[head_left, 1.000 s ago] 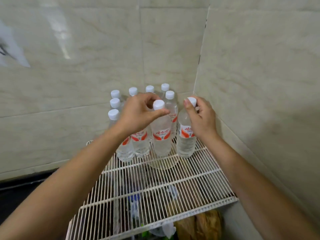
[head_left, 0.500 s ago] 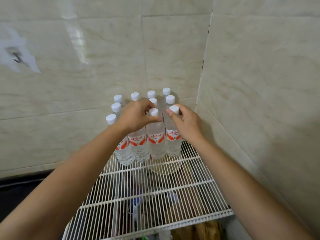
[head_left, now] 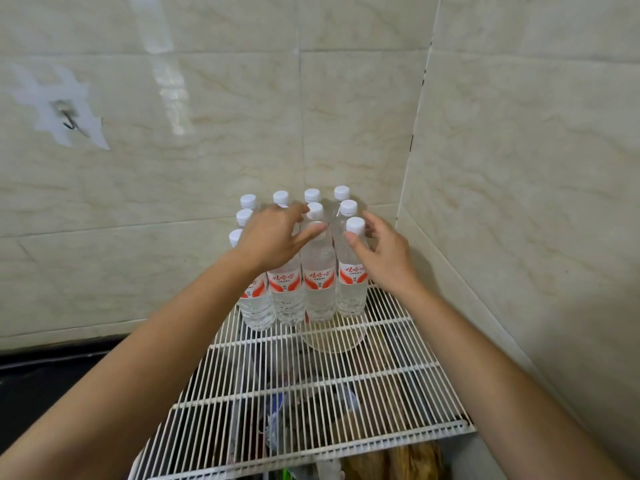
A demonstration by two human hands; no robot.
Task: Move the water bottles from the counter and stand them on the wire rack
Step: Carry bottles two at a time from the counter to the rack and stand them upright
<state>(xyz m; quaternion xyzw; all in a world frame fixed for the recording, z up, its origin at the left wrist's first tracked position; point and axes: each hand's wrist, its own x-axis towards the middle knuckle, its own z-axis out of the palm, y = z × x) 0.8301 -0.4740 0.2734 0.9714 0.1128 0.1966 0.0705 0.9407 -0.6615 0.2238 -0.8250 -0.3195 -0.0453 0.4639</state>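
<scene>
Left hand (head_left: 273, 237) and right hand (head_left: 384, 252) at the clear white-capped plastic water bottles (head_left: 318, 289) on the white wire rack (head_left: 311, 377), fingers (head_left: 306, 236) loosely apart.

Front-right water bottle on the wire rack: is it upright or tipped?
Upright. The front-right water bottle stands on its base on the wire rack, cap on top.

The water bottles (head_left: 318, 299) are showing clear, smooth plastic with ribbed lower walls, glossy red-and-white labels (head_left: 319, 279) and matt white plastic caps (head_left: 355, 224). The wire rack (head_left: 311, 385) is looking like white-coated metal, and the wall tiles (head_left: 207, 150) are gleaming, glossy and marble-veined.
</scene>
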